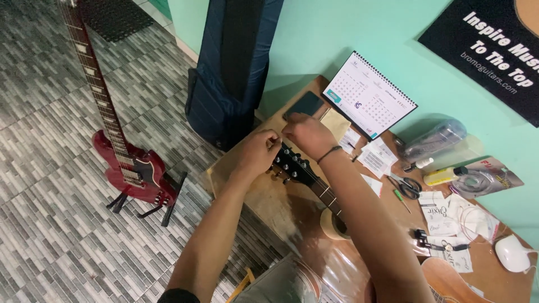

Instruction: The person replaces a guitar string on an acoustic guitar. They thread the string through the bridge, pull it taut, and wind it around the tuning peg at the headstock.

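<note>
Both my forearms reach out over the wooden table (pixel 236 168). My left hand (pixel 257 151) pinches at the black guitar headstock (pixel 292 164), which lies on the table; my right hand (pixel 307 134) pinches closed just beyond its tip, beside the desk calendar (pixel 370 95).

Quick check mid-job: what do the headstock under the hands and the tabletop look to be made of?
Headstock: probably wood under glossy black lacquer, going by its sheen; the tuner pegs look like metal. Tabletop: likely wood or plywood, matte light brown with worn patches. Both hands, left and right, sit at the headstock's tip.
</note>
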